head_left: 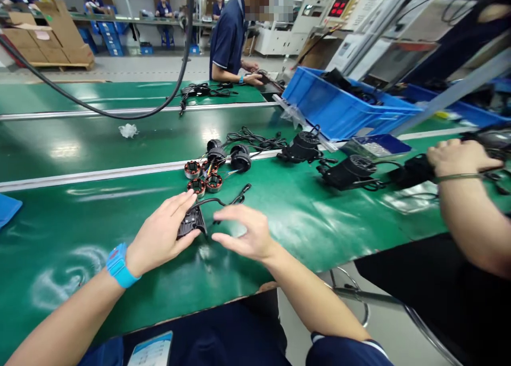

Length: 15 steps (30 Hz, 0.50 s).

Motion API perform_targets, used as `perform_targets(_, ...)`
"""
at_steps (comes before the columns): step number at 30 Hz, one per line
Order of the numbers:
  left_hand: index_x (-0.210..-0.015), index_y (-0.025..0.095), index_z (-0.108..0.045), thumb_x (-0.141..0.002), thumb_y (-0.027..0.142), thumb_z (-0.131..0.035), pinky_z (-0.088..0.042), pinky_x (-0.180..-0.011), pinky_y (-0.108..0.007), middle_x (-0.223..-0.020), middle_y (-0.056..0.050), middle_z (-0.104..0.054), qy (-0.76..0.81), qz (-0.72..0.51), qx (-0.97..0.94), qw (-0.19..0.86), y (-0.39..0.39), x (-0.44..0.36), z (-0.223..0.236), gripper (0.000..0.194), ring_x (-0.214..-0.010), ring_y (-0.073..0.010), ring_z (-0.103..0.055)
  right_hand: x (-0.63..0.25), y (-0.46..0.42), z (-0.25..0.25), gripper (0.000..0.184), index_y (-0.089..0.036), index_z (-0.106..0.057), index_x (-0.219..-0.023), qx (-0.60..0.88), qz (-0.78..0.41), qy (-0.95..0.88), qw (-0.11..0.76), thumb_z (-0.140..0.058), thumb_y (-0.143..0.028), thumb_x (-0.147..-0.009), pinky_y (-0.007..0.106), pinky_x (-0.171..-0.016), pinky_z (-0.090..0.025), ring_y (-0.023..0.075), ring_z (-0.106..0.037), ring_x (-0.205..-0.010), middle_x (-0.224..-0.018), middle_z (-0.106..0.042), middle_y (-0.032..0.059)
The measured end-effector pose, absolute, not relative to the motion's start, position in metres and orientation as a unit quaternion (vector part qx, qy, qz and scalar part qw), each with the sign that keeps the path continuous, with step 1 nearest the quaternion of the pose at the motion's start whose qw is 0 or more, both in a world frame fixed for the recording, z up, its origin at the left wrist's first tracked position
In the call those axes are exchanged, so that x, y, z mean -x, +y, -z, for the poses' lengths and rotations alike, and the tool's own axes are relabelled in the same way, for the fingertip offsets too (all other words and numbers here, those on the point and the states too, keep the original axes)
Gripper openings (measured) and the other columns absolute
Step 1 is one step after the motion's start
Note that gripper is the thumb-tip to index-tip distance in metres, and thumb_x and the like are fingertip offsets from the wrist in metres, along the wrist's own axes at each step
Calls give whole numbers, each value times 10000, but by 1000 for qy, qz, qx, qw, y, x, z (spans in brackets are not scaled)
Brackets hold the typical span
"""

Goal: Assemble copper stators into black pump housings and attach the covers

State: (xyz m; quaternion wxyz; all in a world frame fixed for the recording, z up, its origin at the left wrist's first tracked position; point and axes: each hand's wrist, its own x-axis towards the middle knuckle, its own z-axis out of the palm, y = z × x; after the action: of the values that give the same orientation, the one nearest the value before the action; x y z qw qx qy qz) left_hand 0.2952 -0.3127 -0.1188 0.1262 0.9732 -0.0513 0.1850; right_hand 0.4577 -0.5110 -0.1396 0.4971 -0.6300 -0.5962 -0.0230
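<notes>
My left hand (165, 226), with a blue band at the wrist, grips a black ribbed plastic housing (191, 222) on the green tabletop. Its fingers lie over the far side and the thumb presses the near edge. A black cable (213, 201) runs from the housing to a plug end on its right. My right hand (245, 230) hovers just right of the housing, thumb and fingers apart, with nothing between them. Beyond the housing sit several copper-wound motor stators (197, 186) and black round motor parts (240, 158) with coloured wires.
Two black motor units (347, 172) with cables lie to the right. A co-worker's hand (455, 158) rests on a dark part there. A blue bin (347, 108) stands behind, near a small tray (377, 145). A black cable (136, 113) hangs across the upper left.
</notes>
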Motion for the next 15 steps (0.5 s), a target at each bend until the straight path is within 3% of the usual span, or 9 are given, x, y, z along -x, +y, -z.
perform_targets(2,-1571,108,-330,-1020,446,-533,-391,-1200,-451,-1574,-145,-420,-64,-194,-972,116,-311,-297,119,677,-1444,-285,-419,-474,-515,148,728,-215,-635,-1293,677,-15,-560,477,-911,-485,-676,513,-1163,-396,313,-567,-1310,-1340,-646,133)
perform_targets(4,-1580,118,-320,-1023,447,-530,-367,-1219,-452,-1584,-140,-409,-83,-200,-970,111,-309,-299,119,680,-1474,-282,-386,-487,-517,159,613,-192,-697,-1099,726,-115,-498,460,-902,-542,-640,618,-1196,-268,376,-562,-1282,-1224,-682,153)
perform_targets(6,-1606,125,-275,-1022,443,-534,-341,-1237,-449,-1603,-138,-380,-98,-202,-968,112,-306,-301,120,713,-1509,-280,-337,-489,-515,168,402,-194,-649,-875,740,-181,-433,482,-767,-571,-797,596,-1069,-417,301,-680,-938,-868,-685,88)
perform_targets(7,-1621,126,-241,-1021,442,-536,-340,-1239,-446,-1614,-141,-363,-103,-201,-967,116,-304,-302,120,740,-1519,-280,-320,-486,-512,169,416,-194,-605,-839,739,-196,-407,501,-647,-604,-893,529,-927,-516,242,-661,-742,-737,-626,48)
perform_targets(9,-1647,121,-159,-1019,448,-540,-346,-1236,-443,-1631,-152,-326,-109,-200,-966,126,-301,-303,121,804,-1529,-284,-301,-472,-504,168,504,-190,-567,-895,719,-229,-370,542,-411,-656,-1006,369,-649,-544,175,-592,-568,-687,-582,19)
perform_targets(11,-1659,120,-89,-1014,452,-546,-346,-1234,-458,-1637,-164,-306,-113,-206,-963,135,-299,-302,122,857,-1529,-295,-300,-454,-491,162,569,-182,-585,-1025,682,-270,-357,579,-382,-712,-994,312,-622,-547,168,-649,-673,-827,-655,44)
perform_targets(13,-1662,122,-54,-1001,463,-563,-348,-1229,-483,-1637,-177,-299,-119,-211,-960,139,-298,-300,121,901,-1524,-314,-307,-438,-476,156,638,-186,-588,-1217,629,-314,-353,617,-569,-736,-895,332,-832,-577,187,-681,-949,-1073,-689,69)
perform_targets(15,-1662,120,-44,-975,505,-593,-362,-1214,-502,-1635,-192,-294,-123,-213,-959,141,-299,-299,118,959,-1516,-340,-317,-427,-464,153,748,-207,-555,-1349,565,-372,-320,664,-756,-657,-785,368,-1016,-518,199,-644,-1096,-1197,-670,63)
